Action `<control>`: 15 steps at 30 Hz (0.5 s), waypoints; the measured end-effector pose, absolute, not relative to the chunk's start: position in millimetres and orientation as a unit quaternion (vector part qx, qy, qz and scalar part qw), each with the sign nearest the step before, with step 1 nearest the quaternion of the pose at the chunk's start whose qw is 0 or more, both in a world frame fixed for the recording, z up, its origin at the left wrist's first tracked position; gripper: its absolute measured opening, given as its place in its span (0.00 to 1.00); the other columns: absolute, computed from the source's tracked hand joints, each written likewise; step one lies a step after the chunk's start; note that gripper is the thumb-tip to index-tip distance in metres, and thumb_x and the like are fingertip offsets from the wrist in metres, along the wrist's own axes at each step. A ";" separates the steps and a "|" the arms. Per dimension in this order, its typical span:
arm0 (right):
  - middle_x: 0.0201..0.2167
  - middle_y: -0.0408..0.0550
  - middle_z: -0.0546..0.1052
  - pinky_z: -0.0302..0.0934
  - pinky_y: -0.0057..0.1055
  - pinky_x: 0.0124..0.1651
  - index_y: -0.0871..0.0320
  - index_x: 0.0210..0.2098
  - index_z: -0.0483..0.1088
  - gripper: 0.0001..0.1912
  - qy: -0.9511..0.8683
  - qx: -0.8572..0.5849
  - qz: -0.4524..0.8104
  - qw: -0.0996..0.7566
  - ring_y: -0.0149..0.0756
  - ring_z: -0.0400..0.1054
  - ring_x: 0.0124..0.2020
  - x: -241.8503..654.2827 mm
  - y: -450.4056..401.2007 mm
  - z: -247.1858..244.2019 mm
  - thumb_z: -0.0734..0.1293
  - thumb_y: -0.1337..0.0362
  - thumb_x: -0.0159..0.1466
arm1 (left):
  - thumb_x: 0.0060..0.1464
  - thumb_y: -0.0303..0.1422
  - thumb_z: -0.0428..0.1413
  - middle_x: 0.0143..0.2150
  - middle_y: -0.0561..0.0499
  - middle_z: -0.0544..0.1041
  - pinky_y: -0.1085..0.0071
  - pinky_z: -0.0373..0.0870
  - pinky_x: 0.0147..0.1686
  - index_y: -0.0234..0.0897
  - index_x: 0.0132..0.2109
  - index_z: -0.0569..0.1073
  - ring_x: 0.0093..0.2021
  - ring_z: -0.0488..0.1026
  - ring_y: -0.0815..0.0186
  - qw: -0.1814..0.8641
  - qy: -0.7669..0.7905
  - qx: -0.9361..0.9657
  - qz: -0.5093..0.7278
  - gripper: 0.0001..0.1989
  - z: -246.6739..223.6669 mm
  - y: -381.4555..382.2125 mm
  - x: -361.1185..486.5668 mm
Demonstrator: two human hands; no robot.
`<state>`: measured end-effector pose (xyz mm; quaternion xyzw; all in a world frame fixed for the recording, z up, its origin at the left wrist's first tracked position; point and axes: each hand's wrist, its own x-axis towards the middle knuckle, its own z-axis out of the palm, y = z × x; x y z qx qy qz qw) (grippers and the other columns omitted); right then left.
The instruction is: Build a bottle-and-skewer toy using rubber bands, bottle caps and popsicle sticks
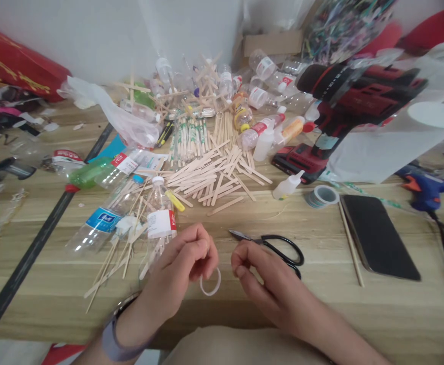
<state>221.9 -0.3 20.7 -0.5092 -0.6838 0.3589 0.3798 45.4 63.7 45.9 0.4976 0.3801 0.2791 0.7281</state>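
Note:
My left hand (189, 258) is closed near the table's front edge, its fingers curled on a thin whitish ring (211, 293) that hangs below the fingertips. To its right, my right hand (262, 274) is closed with thumb and index finger pinched together; whatever lies between them is too small to make out. The two hands are a short way apart. Black-handled scissors (282, 248) lie just behind my right hand. A clear bottle with a red and white label (161, 223) stands behind my left hand, partly covered by it.
Wooden sticks (210, 177) are heaped at the middle, with plastic bottles behind. A red drill (332, 116) stands at the right, near a tape roll (321, 196), a phone (381, 235) and a blue glue gun (427, 187). A black bar (50, 228) crosses the left side.

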 end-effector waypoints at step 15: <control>0.37 0.47 0.77 0.68 0.27 0.34 0.54 0.47 0.69 0.11 -0.684 -0.486 0.301 0.453 0.31 0.72 0.30 218.8 -2.8 17.8 0.62 0.71 0.67 | 0.63 0.29 0.44 0.23 0.57 0.60 0.67 0.51 0.27 0.40 0.27 0.60 0.25 0.54 0.68 0.691 0.350 0.568 0.278 0.15 45.1 59.6 44.1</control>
